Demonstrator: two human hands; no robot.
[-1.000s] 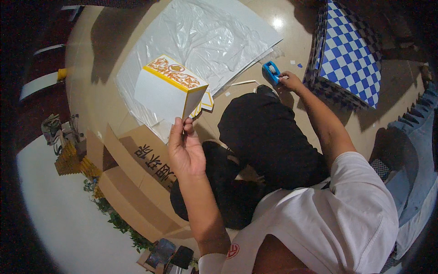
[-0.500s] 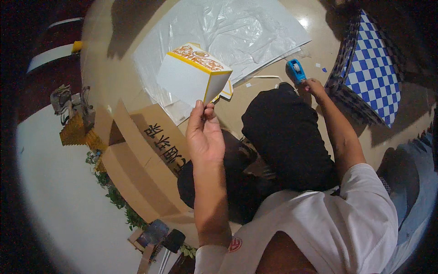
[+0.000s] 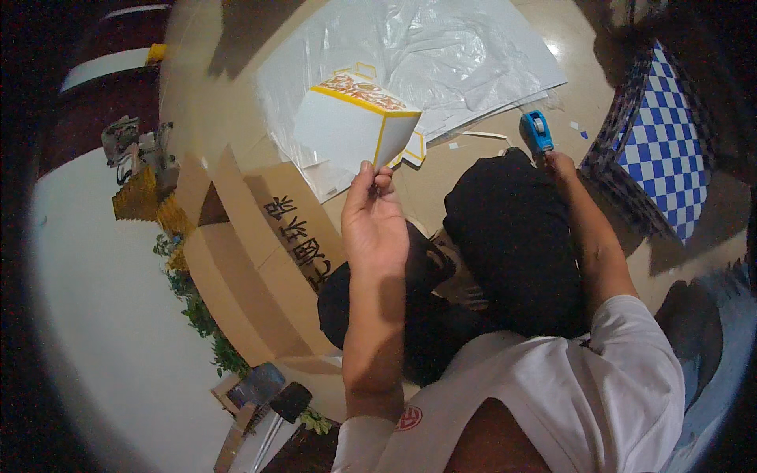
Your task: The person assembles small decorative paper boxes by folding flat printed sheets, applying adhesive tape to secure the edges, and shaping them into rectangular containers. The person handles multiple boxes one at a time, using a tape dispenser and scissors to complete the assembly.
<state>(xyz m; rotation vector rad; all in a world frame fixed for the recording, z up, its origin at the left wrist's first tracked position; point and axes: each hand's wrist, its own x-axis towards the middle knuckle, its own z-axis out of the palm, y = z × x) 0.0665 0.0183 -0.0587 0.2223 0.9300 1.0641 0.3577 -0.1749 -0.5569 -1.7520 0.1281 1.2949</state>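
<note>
My left hand (image 3: 377, 217) pinches the bottom corner of a folded card piece (image 3: 341, 126) between thumb and fingers. The card is white with yellow edging, and an orange-brown pattern covers its upper panel. Another yellow-edged piece (image 3: 416, 148) shows partly behind it. Out to the right, my right hand (image 3: 558, 164) has its fingers round the near end of a blue tape dispenser (image 3: 537, 131), low by the floor. The fingertips there are partly hidden.
White sheets under clear crinkled plastic (image 3: 465, 55) lie on the floor ahead. An open cardboard box (image 3: 260, 276) stands at left. Several blue-and-white checkered pieces (image 3: 666, 150) stand at right. Paper scraps (image 3: 574, 124) lie near the dispenser. My black-clad knee (image 3: 512, 236) rises between my arms.
The whole view has shifted a little. My left hand has moved slightly farther out with the folded card. My right hand stays at the tape dispenser.
</note>
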